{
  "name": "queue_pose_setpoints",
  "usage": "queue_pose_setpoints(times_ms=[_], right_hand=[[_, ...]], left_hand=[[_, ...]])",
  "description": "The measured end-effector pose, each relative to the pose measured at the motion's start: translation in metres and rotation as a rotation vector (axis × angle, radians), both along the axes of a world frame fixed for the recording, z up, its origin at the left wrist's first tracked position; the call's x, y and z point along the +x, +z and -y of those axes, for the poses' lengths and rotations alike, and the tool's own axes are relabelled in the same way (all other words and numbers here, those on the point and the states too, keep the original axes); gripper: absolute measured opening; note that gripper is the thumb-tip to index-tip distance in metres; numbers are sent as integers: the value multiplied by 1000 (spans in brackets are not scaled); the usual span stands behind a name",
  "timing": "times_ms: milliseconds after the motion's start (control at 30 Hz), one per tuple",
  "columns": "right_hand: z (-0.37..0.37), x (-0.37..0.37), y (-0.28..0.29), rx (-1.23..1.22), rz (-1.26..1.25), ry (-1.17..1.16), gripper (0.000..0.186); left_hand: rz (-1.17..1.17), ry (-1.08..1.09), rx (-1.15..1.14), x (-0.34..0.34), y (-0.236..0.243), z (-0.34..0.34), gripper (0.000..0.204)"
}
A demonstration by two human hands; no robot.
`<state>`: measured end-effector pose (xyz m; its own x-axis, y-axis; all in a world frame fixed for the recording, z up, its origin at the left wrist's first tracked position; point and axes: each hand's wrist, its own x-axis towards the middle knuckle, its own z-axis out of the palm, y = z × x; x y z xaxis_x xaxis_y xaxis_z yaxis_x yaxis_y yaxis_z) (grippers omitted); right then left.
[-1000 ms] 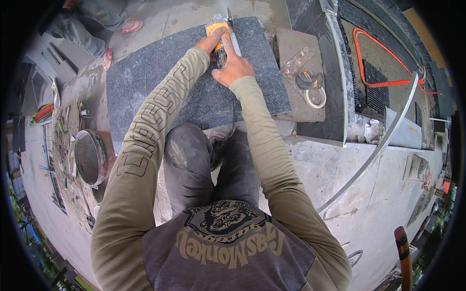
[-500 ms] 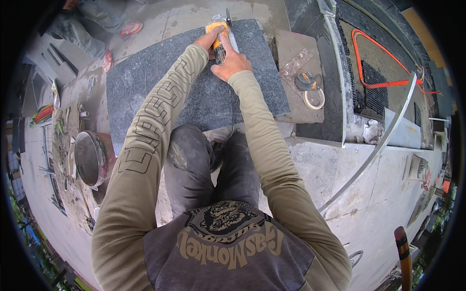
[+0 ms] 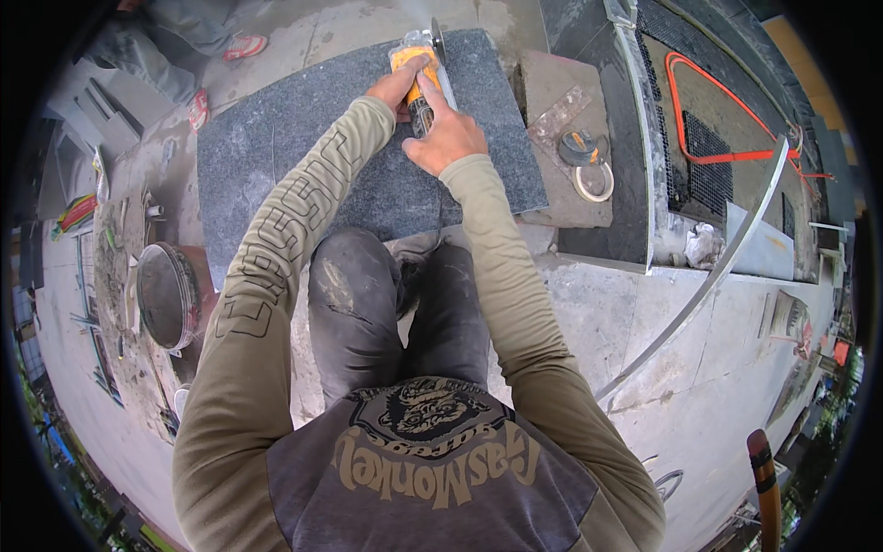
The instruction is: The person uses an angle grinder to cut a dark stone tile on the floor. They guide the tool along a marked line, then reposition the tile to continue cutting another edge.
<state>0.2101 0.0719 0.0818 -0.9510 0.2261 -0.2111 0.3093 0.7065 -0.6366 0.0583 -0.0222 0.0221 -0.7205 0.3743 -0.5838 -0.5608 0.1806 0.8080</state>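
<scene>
Both my hands are closed around a yellow and black angle grinder at the far edge of a dark grey speckled stone slab. My left hand grips its yellow body near the head. Behind it, my right hand wraps the black rear part, with a finger stretched forward along the side. The grinder's thin cutting disc stands upright at the slab's far edge, with a faint haze of dust beyond it. A pale straight strip lies just right of the tool. My palms hide much of the handle.
Right of the slab, a tape measure and a tape roll lie on a stone block. A bucket stands at left. Another person's legs are at the far left. A long curved-looking metal strip crosses the right side.
The disc shows more broadly now, and faint dust hangs beyond it. My right hand has shifted slightly right and nearer to me. Both hands keep their grip.
</scene>
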Motion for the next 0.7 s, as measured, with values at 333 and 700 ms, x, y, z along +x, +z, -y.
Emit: queue_pose_setpoints(times_ms=[333,700], right_hand=[[-4,-16,-5,-20,25,-12,105],[-4,-30,-13,-11,16,-6,106]], left_hand=[[-20,41,-31,-8,3,-9,71],[-20,54,21,-43,-37,-11,63]])
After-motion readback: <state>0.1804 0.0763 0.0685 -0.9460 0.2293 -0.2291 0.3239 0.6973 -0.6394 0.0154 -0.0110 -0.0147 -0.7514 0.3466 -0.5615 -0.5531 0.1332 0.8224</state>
